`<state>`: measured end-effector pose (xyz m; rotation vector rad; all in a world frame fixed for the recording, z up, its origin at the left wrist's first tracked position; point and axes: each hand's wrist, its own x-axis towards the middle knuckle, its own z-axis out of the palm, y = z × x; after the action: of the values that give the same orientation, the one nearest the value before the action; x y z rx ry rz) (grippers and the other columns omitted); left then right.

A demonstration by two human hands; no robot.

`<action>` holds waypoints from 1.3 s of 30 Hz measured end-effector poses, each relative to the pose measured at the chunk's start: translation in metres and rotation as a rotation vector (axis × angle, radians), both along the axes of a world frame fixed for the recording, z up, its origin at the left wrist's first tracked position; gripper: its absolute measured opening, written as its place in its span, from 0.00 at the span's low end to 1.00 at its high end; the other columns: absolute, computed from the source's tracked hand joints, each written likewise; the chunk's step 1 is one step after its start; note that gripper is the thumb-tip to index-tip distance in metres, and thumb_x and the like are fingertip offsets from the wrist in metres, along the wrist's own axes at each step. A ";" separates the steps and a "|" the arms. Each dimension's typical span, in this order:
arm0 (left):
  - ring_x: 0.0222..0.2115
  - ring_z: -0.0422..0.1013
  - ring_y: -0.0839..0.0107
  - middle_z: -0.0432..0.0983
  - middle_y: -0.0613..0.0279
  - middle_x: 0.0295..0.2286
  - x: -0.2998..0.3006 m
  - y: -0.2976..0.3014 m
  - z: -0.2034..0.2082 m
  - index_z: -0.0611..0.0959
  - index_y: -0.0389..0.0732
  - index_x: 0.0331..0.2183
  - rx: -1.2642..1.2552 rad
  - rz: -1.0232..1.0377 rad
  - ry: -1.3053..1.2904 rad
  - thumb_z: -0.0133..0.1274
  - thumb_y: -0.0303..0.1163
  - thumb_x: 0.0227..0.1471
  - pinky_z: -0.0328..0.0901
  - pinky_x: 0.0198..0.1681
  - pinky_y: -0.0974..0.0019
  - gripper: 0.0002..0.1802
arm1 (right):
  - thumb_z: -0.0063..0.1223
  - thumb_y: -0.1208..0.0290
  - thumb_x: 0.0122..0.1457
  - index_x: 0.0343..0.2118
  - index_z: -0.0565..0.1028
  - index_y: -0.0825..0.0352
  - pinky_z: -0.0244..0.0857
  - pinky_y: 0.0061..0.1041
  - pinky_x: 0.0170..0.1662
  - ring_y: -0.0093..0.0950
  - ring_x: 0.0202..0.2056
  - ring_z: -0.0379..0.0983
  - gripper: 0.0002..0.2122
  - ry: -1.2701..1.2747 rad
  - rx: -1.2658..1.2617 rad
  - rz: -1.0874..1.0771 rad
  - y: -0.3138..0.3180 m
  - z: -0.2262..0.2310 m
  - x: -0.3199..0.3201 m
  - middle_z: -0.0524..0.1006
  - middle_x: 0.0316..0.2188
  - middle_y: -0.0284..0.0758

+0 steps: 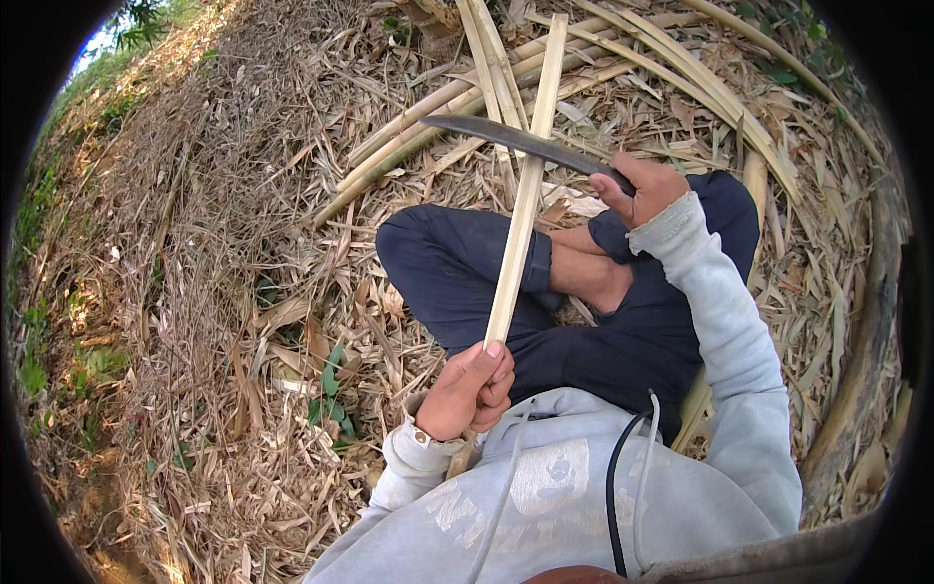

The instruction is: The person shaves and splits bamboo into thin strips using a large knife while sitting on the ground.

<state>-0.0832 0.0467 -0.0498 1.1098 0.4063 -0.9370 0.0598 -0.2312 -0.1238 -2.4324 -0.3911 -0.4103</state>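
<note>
A long, pale split bamboo strip (520,219) runs from near my waist out past my crossed legs. My left hand (469,391) is closed around its near end, thumb lying on top. In my right hand (645,192) is a machete (530,144) with a dark, slightly curved blade; the fingers wrap its handle end, which is mostly hidden. The blade lies across the strip beyond my knees, its tip pointing left. Whether its edge touches or bites into the bamboo I cannot tell.
Several split bamboo lengths (413,146) lie ahead of me, and more strips (691,73) curve off to the far right. Dry leaves and shavings (243,321) cover the ground. A thick pole (861,370) lies on the right. A small green plant (331,394) grows left of me.
</note>
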 end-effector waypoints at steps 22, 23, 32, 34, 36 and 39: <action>0.09 0.45 0.83 0.50 0.73 0.13 -0.035 0.021 0.005 0.63 0.45 0.29 0.153 -0.019 -0.061 0.33 0.45 0.68 0.43 0.11 0.75 0.18 | 0.49 0.45 0.60 0.28 0.73 0.66 0.65 0.38 0.26 0.46 0.23 0.72 0.23 -0.027 -0.002 0.009 0.008 -0.015 0.020 0.71 0.17 0.44; 0.09 0.45 0.83 0.50 0.73 0.13 -0.040 0.026 0.007 0.63 0.45 0.29 0.156 -0.017 -0.051 0.32 0.45 0.68 0.43 0.11 0.75 0.18 | 0.48 0.45 0.61 0.27 0.73 0.66 0.65 0.38 0.26 0.47 0.22 0.72 0.24 0.079 0.047 -0.077 0.000 -0.016 0.040 0.70 0.17 0.45; 0.09 0.45 0.83 0.50 0.73 0.13 -0.046 0.027 0.008 0.63 0.44 0.27 0.167 0.040 -0.067 0.32 0.44 0.68 0.42 0.11 0.74 0.19 | 0.44 0.40 0.61 0.28 0.74 0.65 0.66 0.41 0.29 0.49 0.26 0.73 0.26 0.131 0.034 -0.069 0.004 -0.011 0.059 0.73 0.18 0.45; 0.10 0.46 0.83 0.51 0.73 0.14 -0.052 0.036 0.002 0.64 0.44 0.28 0.169 -0.005 -0.111 0.33 0.44 0.68 0.43 0.12 0.75 0.18 | 0.44 0.36 0.59 0.25 0.75 0.66 0.67 0.37 0.28 0.45 0.23 0.73 0.30 0.164 0.057 -0.337 -0.040 -0.028 0.098 0.74 0.16 0.43; 0.10 0.46 0.83 0.51 0.74 0.14 -0.055 0.036 -0.007 0.66 0.44 0.29 0.273 -0.078 -0.324 0.32 0.44 0.68 0.44 0.12 0.75 0.18 | 0.44 0.34 0.57 0.22 0.74 0.67 0.65 0.31 0.22 0.35 0.17 0.71 0.32 0.188 0.215 -0.458 -0.050 -0.045 0.118 0.72 0.13 0.38; 0.11 0.47 0.83 0.53 0.73 0.15 -0.036 0.029 -0.017 0.67 0.42 0.32 0.242 0.032 -0.172 0.32 0.44 0.68 0.44 0.12 0.76 0.18 | 0.45 0.33 0.56 0.24 0.73 0.66 0.52 0.19 0.12 0.16 0.10 0.61 0.32 0.564 1.086 -0.323 -0.020 -0.030 0.088 0.65 0.12 0.27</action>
<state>-0.1193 0.0754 -0.0671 1.3891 0.4026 -0.7706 0.1475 -0.2507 -0.1537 -1.4219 0.3998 -0.0122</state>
